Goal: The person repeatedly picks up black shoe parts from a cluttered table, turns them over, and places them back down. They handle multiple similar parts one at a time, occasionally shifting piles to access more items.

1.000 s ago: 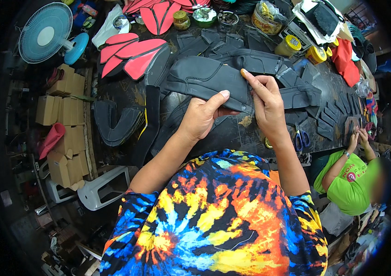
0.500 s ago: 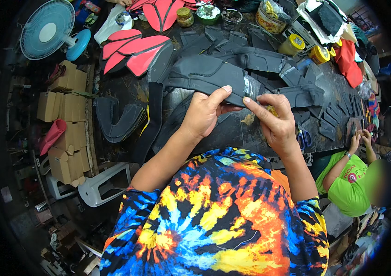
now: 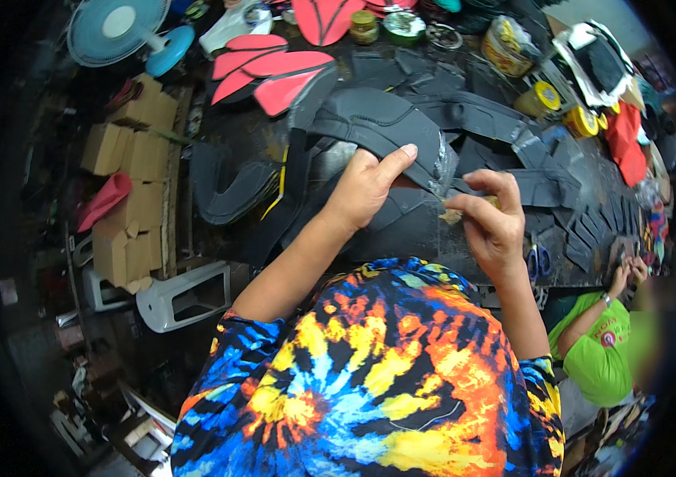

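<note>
My left hand (image 3: 366, 187) grips the near edge of a long dark grey shoe-upper piece (image 3: 381, 127), thumb on top, lifting it off the workbench (image 3: 425, 230). My right hand (image 3: 490, 222) is just to its right, fingers pinched around a small brush-like tool (image 3: 453, 213) whose tip touches the piece's glossy wet edge (image 3: 441, 171). More dark grey cut pieces (image 3: 505, 135) lie overlapped around both hands.
Red sole-shaped pieces (image 3: 274, 71) lie at the back left. Tins and yellow tape rolls (image 3: 540, 99) stand at the back right. Cardboard boxes (image 3: 127, 183), a blue fan (image 3: 119, 28) and a plastic stool (image 3: 187, 294) are left. A person in a green shirt (image 3: 600, 350) works at right.
My right hand has drawn back from on top of the piece to its right edge, now pinching the small tool. My left hand has stayed on the piece.
</note>
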A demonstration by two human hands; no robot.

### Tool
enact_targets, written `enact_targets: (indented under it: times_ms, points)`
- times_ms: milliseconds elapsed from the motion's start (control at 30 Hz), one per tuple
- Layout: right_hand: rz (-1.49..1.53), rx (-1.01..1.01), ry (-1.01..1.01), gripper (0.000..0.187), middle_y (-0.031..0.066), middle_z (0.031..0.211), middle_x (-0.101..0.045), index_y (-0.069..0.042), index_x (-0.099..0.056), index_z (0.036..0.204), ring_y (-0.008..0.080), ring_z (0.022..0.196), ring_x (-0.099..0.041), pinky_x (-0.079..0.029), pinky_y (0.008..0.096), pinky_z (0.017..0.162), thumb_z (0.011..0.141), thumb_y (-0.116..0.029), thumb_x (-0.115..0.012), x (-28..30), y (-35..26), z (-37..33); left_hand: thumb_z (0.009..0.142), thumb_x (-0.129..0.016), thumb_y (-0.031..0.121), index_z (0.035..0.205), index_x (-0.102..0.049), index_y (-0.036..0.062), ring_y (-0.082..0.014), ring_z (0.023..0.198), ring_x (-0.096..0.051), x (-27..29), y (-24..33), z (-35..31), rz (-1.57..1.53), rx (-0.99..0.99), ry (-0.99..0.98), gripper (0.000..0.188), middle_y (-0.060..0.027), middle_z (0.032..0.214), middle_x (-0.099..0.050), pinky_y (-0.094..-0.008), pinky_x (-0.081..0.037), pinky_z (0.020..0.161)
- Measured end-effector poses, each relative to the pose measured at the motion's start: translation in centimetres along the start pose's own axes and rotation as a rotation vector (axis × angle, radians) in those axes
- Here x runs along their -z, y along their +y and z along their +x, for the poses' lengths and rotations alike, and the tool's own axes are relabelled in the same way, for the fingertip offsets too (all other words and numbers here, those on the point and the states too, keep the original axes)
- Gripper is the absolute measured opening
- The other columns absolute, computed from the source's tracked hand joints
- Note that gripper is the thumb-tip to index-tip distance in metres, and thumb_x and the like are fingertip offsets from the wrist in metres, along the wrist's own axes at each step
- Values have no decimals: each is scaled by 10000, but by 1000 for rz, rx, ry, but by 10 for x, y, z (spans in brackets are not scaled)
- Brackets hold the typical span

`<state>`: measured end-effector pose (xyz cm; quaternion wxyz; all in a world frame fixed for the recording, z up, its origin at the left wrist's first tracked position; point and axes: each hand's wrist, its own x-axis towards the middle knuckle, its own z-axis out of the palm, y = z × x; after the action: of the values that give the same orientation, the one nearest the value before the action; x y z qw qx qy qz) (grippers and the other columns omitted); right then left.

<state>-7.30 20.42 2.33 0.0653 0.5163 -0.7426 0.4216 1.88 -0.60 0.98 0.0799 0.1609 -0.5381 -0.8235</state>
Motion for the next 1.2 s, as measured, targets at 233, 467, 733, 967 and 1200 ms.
enact_targets:
  times_ms: [233, 467, 733, 967, 1200]
  points:
    - [37, -248, 58, 455, 123, 1166, -593, -52, -695, 1235, 251, 1030, -626, -529, 347, 888, 836, 153, -620, -8, 13, -17, 935, -727, 55, 1406, -522, -26, -187, 1179, -627, 159, 57, -43, 579, -223, 250, 520, -114, 1321, -648, -353, -483, 1062]
    - [95, -359, 41, 504, 120, 1192, -580, -56, -659, 1300, 215, 992, -615, -521, 330, 897, 837, 141, -637, -13, 24, -38, 872, -762, 15, 1463, -464, -47, -230, 1264, -608, 325, 19, -137, 690, 337, 430, 665, -176, 1404, -615, -364, -438, 1118]
    - [83, -417, 47, 493, 112, 1199, -577, -60, -658, 1297, 204, 978, -612, -511, 322, 892, 838, 121, -658, -11, 24, -40, 792, -782, 105, 1206, -624, 51, -368, 1160, -605, 271, -18, -105, 1552, -216, 940, 446, -164, 1152, -653, -488, -481, 1013]
    - [-181, -429, 51, 456, 143, 1217, -591, -65, -670, 1256, 316, 1106, -606, -481, 413, 966, 820, -101, -800, 16, 46, -64, 765, -871, 256, 1594, -282, 74, -432, 1249, -561, 178, -99, -10, 1638, -45, 473, 1033, -213, 1492, -465, -500, -503, 1007]
    - [-588, -501, -60, 469, 111, 1348, -587, -146, -771, 1107, 331, 1251, -537, -421, 474, 1015, 711, -361, -897, 49, 69, -112, 899, -507, 42, 1416, -524, -30, -493, 1014, -679, 187, -65, 8, 1616, 165, 364, 522, -354, 1126, -678, -556, -529, 895]
